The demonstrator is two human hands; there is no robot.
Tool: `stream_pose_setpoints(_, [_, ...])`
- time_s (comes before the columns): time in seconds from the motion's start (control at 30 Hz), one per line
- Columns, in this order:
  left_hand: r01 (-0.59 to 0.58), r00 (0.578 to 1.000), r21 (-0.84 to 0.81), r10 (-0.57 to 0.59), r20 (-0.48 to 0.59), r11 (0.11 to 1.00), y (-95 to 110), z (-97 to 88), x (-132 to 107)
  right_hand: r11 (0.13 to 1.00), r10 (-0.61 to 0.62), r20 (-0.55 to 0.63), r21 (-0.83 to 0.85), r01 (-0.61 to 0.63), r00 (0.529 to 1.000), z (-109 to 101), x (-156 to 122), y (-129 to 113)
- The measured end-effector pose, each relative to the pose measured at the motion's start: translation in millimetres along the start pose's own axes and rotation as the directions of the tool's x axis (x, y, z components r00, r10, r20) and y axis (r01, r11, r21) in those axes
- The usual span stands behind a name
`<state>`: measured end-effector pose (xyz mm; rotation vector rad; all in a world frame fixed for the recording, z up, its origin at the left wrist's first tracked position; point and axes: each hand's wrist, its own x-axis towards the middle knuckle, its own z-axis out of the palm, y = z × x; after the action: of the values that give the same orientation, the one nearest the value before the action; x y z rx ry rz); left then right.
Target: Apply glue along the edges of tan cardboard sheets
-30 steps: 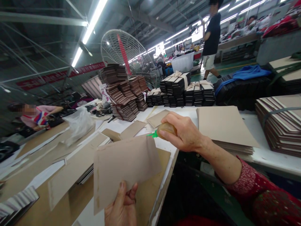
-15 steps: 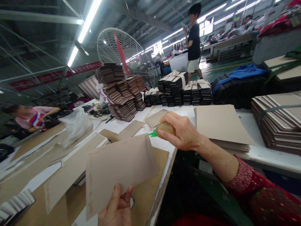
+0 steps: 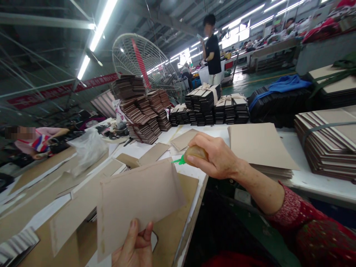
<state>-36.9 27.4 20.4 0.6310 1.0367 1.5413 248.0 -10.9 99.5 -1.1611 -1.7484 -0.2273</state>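
Note:
My left hand (image 3: 133,243) is closed on the lower edge of a beige sheet (image 3: 136,200), thumb on its face, holding it tilted above the table. Brownish glue-like streaks run along the sheet's left and upper edges. Wrapped in my right hand (image 3: 215,155) is a small amber squeeze bottle (image 3: 196,152) with a green nozzle (image 3: 179,160). The nozzle tip is at the sheet's upper right corner; whether it touches I cannot tell. Under the sheet lies a brown board (image 3: 178,218). Another beige sheet (image 3: 75,218) with a streaked edge lies to the left.
A stack of beige sheets (image 3: 261,144) stands right of my right hand, a strapped stack (image 3: 330,144) beyond it. Brown bundles (image 3: 144,115) and black tied bundles (image 3: 205,105) line the back, before a large fan (image 3: 147,63). A person (image 3: 213,55) stands behind; another person (image 3: 39,141) sits left.
Along the sheet's upper edge the streak now runs further right, towards the nozzle. The whole view has shifted slightly, and the standing person has moved left.

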Motion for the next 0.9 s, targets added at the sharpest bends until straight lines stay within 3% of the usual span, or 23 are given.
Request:
stream_pose_setpoints(0.1, [-0.007,1.000,0.003,0.007,0.006,1.000,0.5,0.7,-1.0,1.000,0.002,0.041,0.016,-0.002,0.999,-0.5,-0.5,-1.6])
stream_pose_setpoints(0.3, [0.005,0.999,0.007,-0.004,-0.038,1.000,1.2,-1.1,0.2,1.000,-0.021,-0.036,0.005,0.021,0.999,0.6,3.3,1.2])
stream_pose_setpoints(0.9, [0.005,0.999,0.009,-0.005,-0.033,1.000,1.8,1.6,-1.3,1.000,-0.028,-0.031,-0.007,0.027,0.999,-1.5,3.5,0.6])
